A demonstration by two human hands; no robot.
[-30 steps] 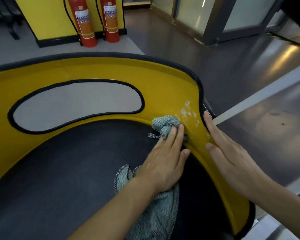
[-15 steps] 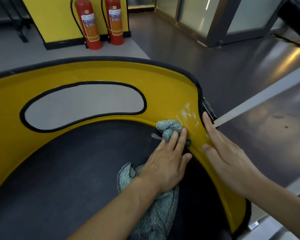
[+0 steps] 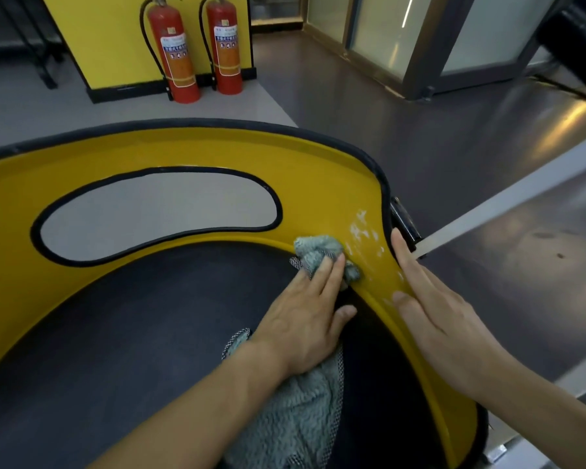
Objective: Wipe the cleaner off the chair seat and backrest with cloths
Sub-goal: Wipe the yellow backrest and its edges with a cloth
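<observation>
A curved yellow backrest (image 3: 190, 147) with a black-rimmed oval opening wraps around a dark grey seat (image 3: 122, 333). White smears of cleaner (image 3: 364, 231) lie on the backrest's right side. My left hand (image 3: 305, 319) lies flat with straight fingers on a grey-green cloth (image 3: 313, 252), pressing it into the seam between seat and backrest, just left of the smears. The cloth trails back under my wrist. Further right, my right hand (image 3: 433, 316) rests flat on the backrest's right rim, fingers straight, holding nothing.
Two red fire extinguishers (image 3: 175, 52) stand on the floor beyond the chair, against a yellow panel (image 3: 115, 35). Glass doors in metal frames (image 3: 416, 42) stand at the back right. Dark glossy floor with a pale strip (image 3: 487, 211) runs to the right.
The view has shifted slightly. My left hand and the cloth have crept a little toward the cleaner smears. My right hand has stayed on the rim.
</observation>
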